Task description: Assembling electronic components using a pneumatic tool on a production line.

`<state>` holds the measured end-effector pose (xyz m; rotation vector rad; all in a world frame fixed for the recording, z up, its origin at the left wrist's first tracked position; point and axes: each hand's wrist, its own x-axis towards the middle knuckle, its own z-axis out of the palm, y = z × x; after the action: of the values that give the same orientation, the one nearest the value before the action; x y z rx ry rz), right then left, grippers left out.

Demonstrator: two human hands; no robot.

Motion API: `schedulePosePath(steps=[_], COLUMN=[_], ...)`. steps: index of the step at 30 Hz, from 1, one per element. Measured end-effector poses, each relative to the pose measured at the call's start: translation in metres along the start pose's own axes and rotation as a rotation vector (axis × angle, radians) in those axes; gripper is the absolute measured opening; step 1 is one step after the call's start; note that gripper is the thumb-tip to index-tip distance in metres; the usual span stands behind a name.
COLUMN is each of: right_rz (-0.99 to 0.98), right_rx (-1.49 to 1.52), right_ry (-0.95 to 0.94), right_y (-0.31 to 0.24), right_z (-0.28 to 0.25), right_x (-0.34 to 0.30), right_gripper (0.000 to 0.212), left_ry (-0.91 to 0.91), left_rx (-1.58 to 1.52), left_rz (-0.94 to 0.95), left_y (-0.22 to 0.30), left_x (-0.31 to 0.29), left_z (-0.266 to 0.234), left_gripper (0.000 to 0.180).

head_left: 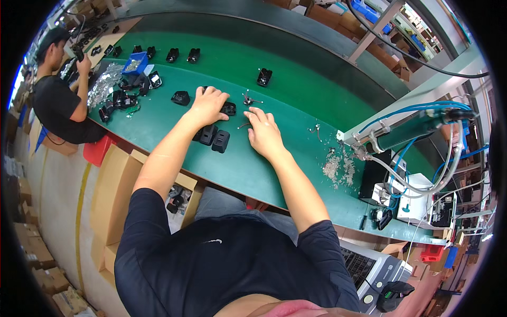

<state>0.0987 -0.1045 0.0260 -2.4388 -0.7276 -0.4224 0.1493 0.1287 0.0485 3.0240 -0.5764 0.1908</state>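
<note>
My left hand (209, 107) is bent over the green bench, its thumb and forefinger on either side of a small black plastic housing (229, 109). Another dark piece shows partly beyond its fingertips. Just below its wrist lie several black housings (220, 141) in a row. My right hand (264, 132) rests lightly curved on the bench, fingers apart, and a thin wire (243, 126) lies by its thumb side. Beyond those fingers is a small part with wires (249, 100). A loose black cover (180, 98) sits to the left of my left hand.
Farther back, black units (264, 77) stand along a green strip. A blue bin (135, 63) and silvery packets (107, 84) lie at left, near a seated co-worker (60, 90). At right are scattered tiny pieces (338, 167) and a green cylinder tool (409, 132) with hoses.
</note>
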Motion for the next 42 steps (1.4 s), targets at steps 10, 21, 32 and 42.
schedulePosePath(steps=[10, 21, 32, 42], right_rz=[0.432, 0.550, 0.443, 0.145], right_rx=[0.264, 0.182, 0.031, 0.013], right_ry=[0.114, 0.312, 0.088, 0.253], right_y=[-0.012, -0.027, -0.031, -0.039], right_z=[-0.036, -0.072, -0.084, -0.076], right_x=[-0.119, -0.192, -0.194, -0.143], right_gripper=[0.020, 0.034, 0.014, 0.022], left_ry=[-0.040, -0.060, 0.118, 0.166], left_rx=[-0.456, -0.764, -0.674, -0.855], left_rz=[0.432, 0.287, 0.132, 0.313], left_y=[0.073, 0.139, 0.165, 0.165], left_x=[-0.065, -0.074, -0.087, -0.083], left_z=[-0.006, 0.016, 0.051, 0.043], left_gripper=[0.056, 0.076, 0.106, 0.083])
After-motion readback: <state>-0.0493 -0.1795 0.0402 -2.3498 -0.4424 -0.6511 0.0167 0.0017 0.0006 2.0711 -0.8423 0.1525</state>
